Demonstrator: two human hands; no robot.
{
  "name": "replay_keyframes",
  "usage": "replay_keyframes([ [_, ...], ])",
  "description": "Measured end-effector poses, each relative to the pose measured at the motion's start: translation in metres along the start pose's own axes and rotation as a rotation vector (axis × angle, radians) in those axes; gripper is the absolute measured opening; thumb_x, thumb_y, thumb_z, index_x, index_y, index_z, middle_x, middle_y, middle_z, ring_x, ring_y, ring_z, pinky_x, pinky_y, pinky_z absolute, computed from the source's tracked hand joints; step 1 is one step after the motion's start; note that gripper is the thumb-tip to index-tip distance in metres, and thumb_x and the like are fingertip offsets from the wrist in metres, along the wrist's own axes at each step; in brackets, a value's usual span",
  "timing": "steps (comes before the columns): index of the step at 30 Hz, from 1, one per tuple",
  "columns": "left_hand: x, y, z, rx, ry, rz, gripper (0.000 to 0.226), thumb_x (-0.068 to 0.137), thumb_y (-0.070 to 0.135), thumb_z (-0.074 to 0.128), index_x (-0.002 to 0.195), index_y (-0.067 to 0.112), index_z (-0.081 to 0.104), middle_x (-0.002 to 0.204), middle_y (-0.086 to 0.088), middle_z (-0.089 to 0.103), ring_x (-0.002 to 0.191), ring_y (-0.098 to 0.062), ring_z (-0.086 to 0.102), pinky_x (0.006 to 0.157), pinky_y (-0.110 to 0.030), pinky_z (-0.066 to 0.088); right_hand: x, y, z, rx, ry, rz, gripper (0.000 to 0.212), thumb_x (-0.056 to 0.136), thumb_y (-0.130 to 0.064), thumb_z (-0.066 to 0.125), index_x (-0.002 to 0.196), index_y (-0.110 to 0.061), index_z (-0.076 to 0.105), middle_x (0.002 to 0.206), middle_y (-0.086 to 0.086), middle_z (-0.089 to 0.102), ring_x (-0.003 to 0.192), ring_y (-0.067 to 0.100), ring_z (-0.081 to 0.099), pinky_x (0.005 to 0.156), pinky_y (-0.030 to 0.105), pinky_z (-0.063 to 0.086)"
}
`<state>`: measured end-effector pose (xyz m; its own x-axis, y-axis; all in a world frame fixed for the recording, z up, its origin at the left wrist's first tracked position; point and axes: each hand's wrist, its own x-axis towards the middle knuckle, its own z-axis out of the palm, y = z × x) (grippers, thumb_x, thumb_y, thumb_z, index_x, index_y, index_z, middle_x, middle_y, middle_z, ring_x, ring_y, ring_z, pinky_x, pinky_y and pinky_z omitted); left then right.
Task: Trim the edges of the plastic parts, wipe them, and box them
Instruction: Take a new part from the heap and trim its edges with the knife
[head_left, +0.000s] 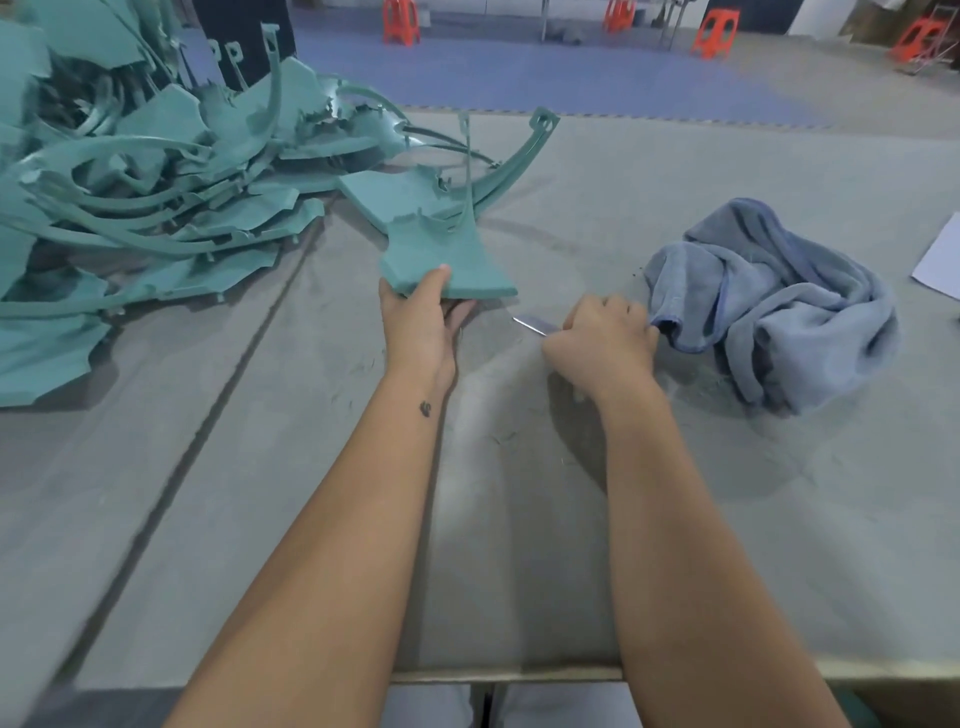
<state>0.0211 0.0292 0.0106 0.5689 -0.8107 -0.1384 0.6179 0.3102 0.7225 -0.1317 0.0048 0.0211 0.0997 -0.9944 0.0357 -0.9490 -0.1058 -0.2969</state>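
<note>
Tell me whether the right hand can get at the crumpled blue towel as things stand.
Probably yes: the right hand lies right beside the crumpled blue towel, nothing between, though it already grips a thin metal blade.

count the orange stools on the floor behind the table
4, all along the far floor: one at upper centre-left, one right of centre, one further right, one near the right edge. Others may lie outside the frame.

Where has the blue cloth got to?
The blue cloth lies crumpled on the table, on the right of the head view, right beside the right hand.
</note>
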Motion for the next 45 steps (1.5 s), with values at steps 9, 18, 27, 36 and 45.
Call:
replay_keyframes([
  [9, -0.002, 0.006, -0.004, -0.134, 0.026, -0.058, 0.025, 0.093, 0.003, 0.057, 0.117, 0.010, 0.055, 0.107, -0.011, 0.061, 0.087, -0.017, 0.060, 0.064, -0.022, 0.054, 0.004, 0.007, 0.001, 0.161, 0.057, -0.036, 0.008, 0.076, -0.019, 0.050, 0.079, -0.013, 0.054, 0.078, 0.005, 0.055, 0.078, 0.029, 0.049, 0.063, 0.031, 0.036],
  [18, -0.002, 0.016, -0.015, -0.284, -0.088, -0.194, 0.044, 0.102, 0.047, 0.034, 0.127, 0.015, 0.052, 0.132, -0.015, 0.057, 0.121, -0.035, 0.055, 0.097, -0.056, 0.046, 0.001, -0.018, 0.013, 1.281, 0.068, -0.048, 0.009, 0.097, -0.025, 0.045, 0.088, -0.026, 0.046, 0.062, -0.003, 0.047, 0.053, 0.009, 0.037, 0.052, 0.025, 0.029],
  [27, -0.010, 0.025, -0.012, -0.279, -0.047, -0.219, 0.014, 0.094, 0.003, 0.057, 0.107, 0.002, 0.059, 0.088, -0.013, 0.072, 0.081, -0.025, 0.069, 0.070, -0.035, 0.061, -0.012, -0.035, 0.015, 1.490, -0.266, -0.230, 0.024, 0.100, -0.018, 0.048, 0.076, -0.019, 0.051, 0.056, -0.004, 0.052, 0.042, 0.008, 0.034, 0.039, 0.016, 0.027],
  [36, -0.016, 0.028, -0.005, -0.259, -0.033, -0.273, 0.008, 0.092, -0.004, 0.055, 0.084, -0.005, 0.058, 0.074, -0.020, 0.064, 0.055, -0.023, 0.068, 0.050, -0.027, 0.058, -0.011, -0.035, 0.021, 1.403, -0.483, -0.428, 0.036, 0.098, -0.030, 0.050, 0.069, -0.016, 0.065, 0.044, -0.003, 0.038, 0.036, 0.007, 0.025, 0.038, 0.018, 0.020],
  [45, -0.021, 0.032, 0.000, -0.272, 0.000, -0.356, 0.012, 0.093, -0.004, 0.049, 0.082, -0.002, 0.053, 0.068, -0.017, 0.061, 0.051, -0.020, 0.065, 0.042, -0.019, 0.051, -0.005, -0.031, 0.023, 1.521, -0.492, -0.337, 0.040, 0.103, -0.024, 0.044, 0.067, -0.010, 0.056, 0.043, -0.005, 0.033, 0.034, 0.005, 0.022, 0.036, 0.017, 0.018],
])
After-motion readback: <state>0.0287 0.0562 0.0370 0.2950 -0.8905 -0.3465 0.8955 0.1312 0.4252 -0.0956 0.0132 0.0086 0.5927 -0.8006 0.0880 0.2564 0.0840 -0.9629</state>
